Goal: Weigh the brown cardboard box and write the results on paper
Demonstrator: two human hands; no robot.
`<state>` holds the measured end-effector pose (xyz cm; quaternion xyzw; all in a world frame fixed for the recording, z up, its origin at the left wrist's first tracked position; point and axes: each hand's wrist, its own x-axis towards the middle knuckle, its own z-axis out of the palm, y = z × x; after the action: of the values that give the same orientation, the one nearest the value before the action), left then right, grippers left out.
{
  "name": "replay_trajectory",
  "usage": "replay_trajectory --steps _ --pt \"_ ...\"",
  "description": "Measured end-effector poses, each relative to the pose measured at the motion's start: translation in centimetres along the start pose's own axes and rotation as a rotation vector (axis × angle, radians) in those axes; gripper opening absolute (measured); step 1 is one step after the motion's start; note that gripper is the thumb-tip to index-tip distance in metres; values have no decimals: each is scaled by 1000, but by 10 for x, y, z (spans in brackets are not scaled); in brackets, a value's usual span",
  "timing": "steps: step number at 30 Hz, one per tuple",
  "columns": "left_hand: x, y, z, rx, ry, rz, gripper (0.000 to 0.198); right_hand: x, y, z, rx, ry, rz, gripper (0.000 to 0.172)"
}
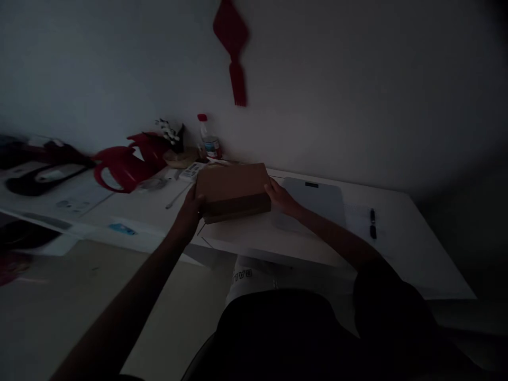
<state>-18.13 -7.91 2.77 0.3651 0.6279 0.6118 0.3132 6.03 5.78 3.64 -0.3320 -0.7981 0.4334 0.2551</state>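
Observation:
Between my two hands is a closed brown cardboard box [233, 185], held over the white table near its front edge. My left hand [190, 214] grips the box's left end, with the thumb near its upper edge. On the opposite end, my right hand [281, 197] has its fingers pressed against the side. Just right of the box lies a flat pale-grey scale [317, 203] with a small dark display; my right forearm crosses above it. Dim light hides the undersides of both hands.
Red watering cans [123, 169], a flower pot [180, 157] and a red-capped bottle [210, 140] stand at the back left of the table [413, 238]. A dark pen [372, 217] with its cap lies at the right. A red tasselled ornament [231, 32] hangs on the wall.

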Motion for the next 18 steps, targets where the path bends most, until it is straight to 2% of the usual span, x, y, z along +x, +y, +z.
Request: replay_trajectory --steps 9,18 --pt "-9 -5 -12 -32 82 -78 75 12 2 21 -32 -30 7 69" --pt "-11 -17 -14 -22 54 -63 75 5 -3 22 -6 -76 70 67"
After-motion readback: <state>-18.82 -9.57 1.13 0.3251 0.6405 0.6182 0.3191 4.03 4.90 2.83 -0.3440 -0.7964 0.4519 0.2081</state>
